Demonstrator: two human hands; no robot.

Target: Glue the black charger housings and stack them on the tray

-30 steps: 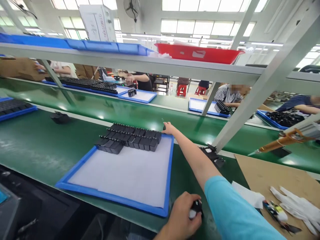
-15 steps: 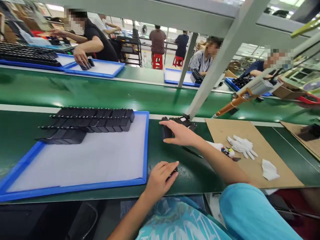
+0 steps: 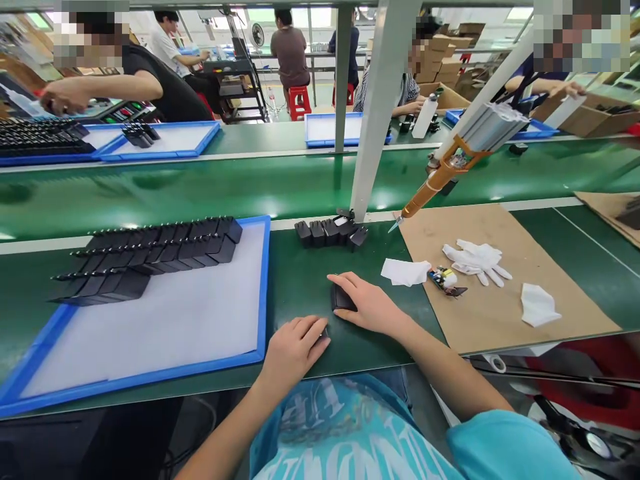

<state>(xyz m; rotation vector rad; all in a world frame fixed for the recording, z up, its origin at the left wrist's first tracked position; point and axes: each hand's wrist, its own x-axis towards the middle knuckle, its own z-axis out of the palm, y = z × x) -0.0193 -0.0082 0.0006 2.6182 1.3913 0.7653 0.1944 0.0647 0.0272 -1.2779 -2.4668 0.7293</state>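
My right hand [image 3: 373, 305] is closed around a black power adapter [image 3: 343, 298] on the green bench, thumb and fingers on opposite sides of it. My left hand [image 3: 296, 348] rests just in front and to the left, its fingers curled over a small dark object [image 3: 324, 333]. Most of that object is hidden, so its kind does not show. Behind my right hand, a short row of black adapters [image 3: 330, 232] stands near the bench's back edge. To the left, several more adapters [image 3: 165, 247] line up in rows in a blue-rimmed tray [image 3: 265, 287].
A cardboard sheet [image 3: 480, 327] on the right carries a white glove [image 3: 477, 260], a piece of white cloth [image 3: 540, 305] and a small circuit board [image 3: 447, 280]. Another white cloth [image 3: 405, 271] lies beside it. An orange-bodied tool [image 3: 430, 190] hangs above. Co-workers sit beyond the green belt [image 3: 225, 187].
My right hand has drawn back from the adapter row toward my left hand, bringing an adapter. My left hand stays near the front edge. The view has shifted; a co-worker has let go of adapters.
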